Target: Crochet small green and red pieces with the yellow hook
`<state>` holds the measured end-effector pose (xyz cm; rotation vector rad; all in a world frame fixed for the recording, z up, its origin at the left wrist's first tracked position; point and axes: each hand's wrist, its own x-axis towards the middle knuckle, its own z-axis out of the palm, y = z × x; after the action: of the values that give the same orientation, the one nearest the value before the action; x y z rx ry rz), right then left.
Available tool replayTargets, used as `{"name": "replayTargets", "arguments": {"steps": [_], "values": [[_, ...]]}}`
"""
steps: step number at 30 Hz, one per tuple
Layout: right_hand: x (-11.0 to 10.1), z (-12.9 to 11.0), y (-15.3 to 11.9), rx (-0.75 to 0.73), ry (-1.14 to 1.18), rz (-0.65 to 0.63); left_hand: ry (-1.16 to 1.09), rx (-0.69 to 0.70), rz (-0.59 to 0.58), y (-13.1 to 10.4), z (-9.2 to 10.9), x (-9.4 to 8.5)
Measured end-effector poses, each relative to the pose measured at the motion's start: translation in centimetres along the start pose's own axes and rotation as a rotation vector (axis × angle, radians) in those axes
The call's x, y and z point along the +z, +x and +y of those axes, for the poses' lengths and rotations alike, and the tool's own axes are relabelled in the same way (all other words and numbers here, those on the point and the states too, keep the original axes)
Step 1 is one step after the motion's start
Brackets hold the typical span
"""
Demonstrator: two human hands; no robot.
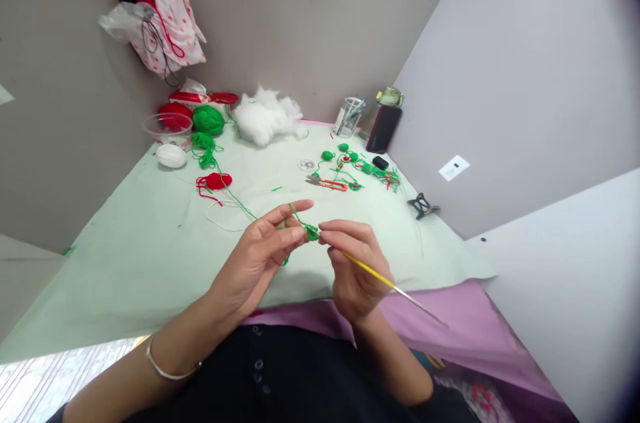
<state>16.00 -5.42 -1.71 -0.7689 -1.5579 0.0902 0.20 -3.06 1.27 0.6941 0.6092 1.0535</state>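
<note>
Thumb and fingers of my left hand [267,246] pinch a small green crochet piece [312,232], and green yarn passes over its raised index finger. My right hand [357,263] grips a crochet hook [370,268] with a yellow handle; its front end meets the green piece between the hands, and its metal rear end points down to the right. From the left hand a green strand [235,198] runs back to loose green yarn [204,148] beside a green ball [209,120]. Beyond the hands lie orange-handled snips [327,184] and small green crocheted pieces [367,168].
White stuffing [267,116] sits at the back of the table. Red yarn [216,181], a white yarn ball [171,156] and a plastic tub [167,126] are at left. A glass [349,118], phone [384,129] and black clip [423,206] stand at right.
</note>
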Motion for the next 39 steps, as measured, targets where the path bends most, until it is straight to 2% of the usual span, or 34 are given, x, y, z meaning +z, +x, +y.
{"name": "replayTargets", "arguments": {"steps": [4, 11, 17, 26, 31, 39], "values": [[-0.1, -0.4, 0.3, 0.144, 0.175, 0.052, 0.172, 0.139, 0.077, -0.2, 0.4, 0.0], [-0.1, -0.6, 0.4, 0.374, 0.46, 0.147, 0.229, 0.214, 0.043, -0.6, 0.4, 0.4], [-0.2, -1.0, 0.4, 0.307, 0.383, 0.148, 0.293, 0.268, 0.034, -0.4, 0.3, -0.2], [0.0, -1.1, 0.7, 0.146, 0.231, 0.155, 0.356, 0.248, -0.042, -0.1, 0.2, -0.7], [0.1, -1.0, 0.5, 0.123, 0.213, 0.149, 0.358, 0.236, -0.07, 0.0, 0.1, -0.5], [0.3, -1.1, 0.6, 0.126, 0.252, 0.156, 0.376, 0.294, -0.064, 0.0, -0.2, -0.4]]}}
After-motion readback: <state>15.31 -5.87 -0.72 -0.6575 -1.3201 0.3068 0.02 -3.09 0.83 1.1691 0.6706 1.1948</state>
